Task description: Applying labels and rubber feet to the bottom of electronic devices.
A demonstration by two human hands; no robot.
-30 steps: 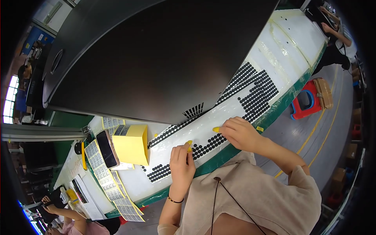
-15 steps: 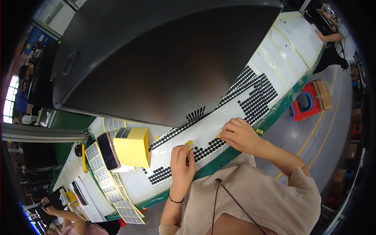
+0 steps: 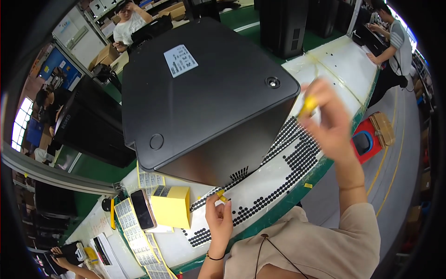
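Here my right hand (image 3: 327, 122), pinched on a yellow tool (image 3: 307, 106), hangs just right of the black case (image 3: 204, 93) on the bench (image 3: 278, 179), while my left hand (image 3: 219, 218) pinches a yellow tip (image 3: 222, 195) below its front edge.

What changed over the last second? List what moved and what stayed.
The right hand rose from the black dots toward the black case, its yellow tool with it. The left hand stayed at the dots with its yellow piece. The yellow box and phone stayed put.

black case (image 3: 204, 93), right hand (image 3: 327, 123), yellow tool (image 3: 307, 107)
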